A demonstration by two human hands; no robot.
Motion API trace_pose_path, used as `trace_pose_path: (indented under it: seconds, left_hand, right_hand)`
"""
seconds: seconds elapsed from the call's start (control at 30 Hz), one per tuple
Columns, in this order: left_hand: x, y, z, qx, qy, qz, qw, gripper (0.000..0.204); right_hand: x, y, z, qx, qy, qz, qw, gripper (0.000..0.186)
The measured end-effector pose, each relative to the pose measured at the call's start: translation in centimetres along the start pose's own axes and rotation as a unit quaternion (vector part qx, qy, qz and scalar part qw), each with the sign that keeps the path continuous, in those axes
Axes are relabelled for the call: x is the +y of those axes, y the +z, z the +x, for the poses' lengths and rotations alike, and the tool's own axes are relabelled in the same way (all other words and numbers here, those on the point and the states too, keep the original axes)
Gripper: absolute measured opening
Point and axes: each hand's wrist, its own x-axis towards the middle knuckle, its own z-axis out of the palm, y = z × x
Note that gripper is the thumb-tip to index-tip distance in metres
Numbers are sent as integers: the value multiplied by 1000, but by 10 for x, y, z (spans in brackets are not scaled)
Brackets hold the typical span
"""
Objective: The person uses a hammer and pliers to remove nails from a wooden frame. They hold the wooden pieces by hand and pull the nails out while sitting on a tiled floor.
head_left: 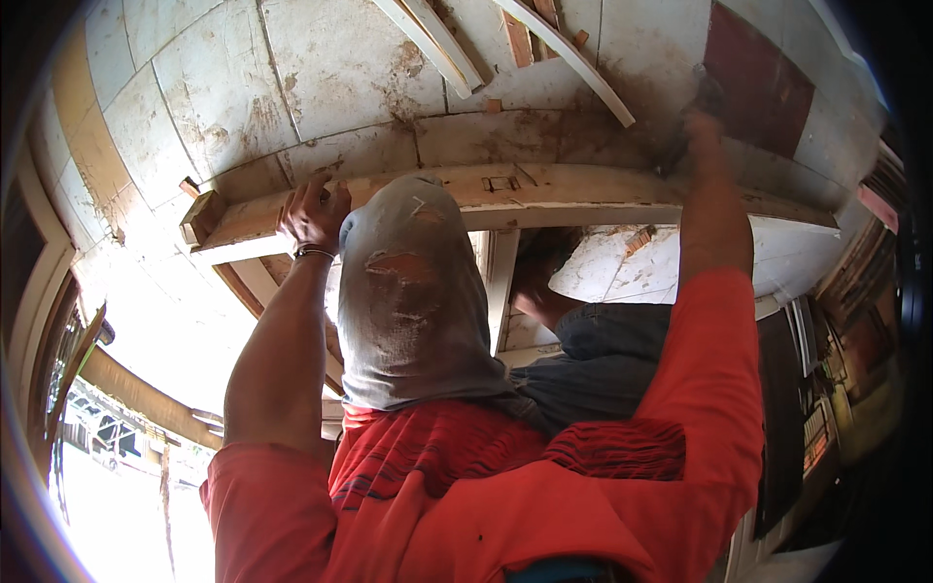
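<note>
A long wooden beam (583,189) lies crosswise in front of me, with a small rectangular cut-out near its middle. My left hand (316,216), a bracelet at its wrist, is closed over the beam toward its left end. My bent knee in torn grey jeans (413,282) rests against the beam beside that hand. Out to the right, my right hand (702,126) is closed around a dark tool (708,92) above the beam's right part. Blur and shadow hide the tool's kind and whether it touches the wood.
A short wooden block (202,216) sits at the beam's left end. Pale wood strips (432,44) and a curved strip (573,58) lie on dirty white floor tiles (340,68). At the far right is a dark red tile (758,78). Another timber piece (499,282) runs beneath the beam.
</note>
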Motion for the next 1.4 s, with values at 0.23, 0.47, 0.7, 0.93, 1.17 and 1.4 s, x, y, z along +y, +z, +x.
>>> trace_pose_path:
  seconds: [0.23, 0.47, 0.7, 0.93, 1.17, 1.4]
  left_hand:
    - [1, -8, -2, -51, -19, 33, 998, 28]
    - [-45, 18, 14, -110, 19, -17, 994, 43]
    - [43, -20, -2, -131, -61, 100, 984, 56]
    - [11, -8, 25, -145, -54, 150, 976, 77]
    - [-1, 18, 39, -93, -27, 242, 965, 76]
    - [-11, 35, 37, -96, 18, 285, 953, 72]
  right_hand:
    - [-67, -103, -90, -7, 153, 671, 726, 49]
    - [-68, -188, -184, 155, 35, 635, 756, 48]
    - [-18, -176, -378, 254, 106, 533, 800, 28]
    - [-49, -164, -653, 302, 366, 366, 801, 39]
    - [-73, -61, -850, 287, 555, 266, 734, 41]
    - [-96, 8, -930, 190, 663, 148, 709, 40]
